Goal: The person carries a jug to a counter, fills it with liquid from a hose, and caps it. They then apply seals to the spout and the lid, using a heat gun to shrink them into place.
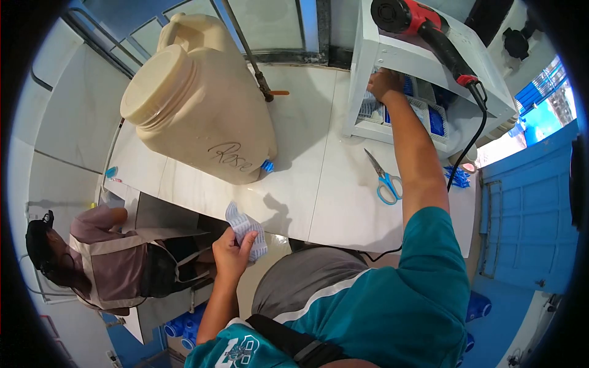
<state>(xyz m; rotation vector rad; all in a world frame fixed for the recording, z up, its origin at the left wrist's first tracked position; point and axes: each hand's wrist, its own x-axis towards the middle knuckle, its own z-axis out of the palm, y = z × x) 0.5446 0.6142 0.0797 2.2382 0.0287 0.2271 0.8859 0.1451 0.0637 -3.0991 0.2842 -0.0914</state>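
Two bare hands in view, well apart. Left hand [232, 250] is low, off the near edge of the white marble counter [319, 184], fingers clenched on a small stack of clear plastic labels with blue print [246, 229]; stack sticks up above the thumb. Right hand [384, 84] is stretched far out into the open lower bay of a white box shelf unit [368, 58] standing on the counter, resting at trays of blue-and-white packs [429, 116]; cannot tell whether those fingers are grasping anything or released, the back of the hand hides them. Red and black heat gun [423, 27] lies on top of the shelf unit, its black cable drops down the right side. Blue-handled scissors [384, 178] lie flat on the counter, just left of the right forearm. Large cream plastic jerrycan with handwritten "Rose" [196, 98] stands tilted on the counter's left part, blue tap at its lower corner. Another person in a mauve top [104, 257] sits at lower left, apart from both hands
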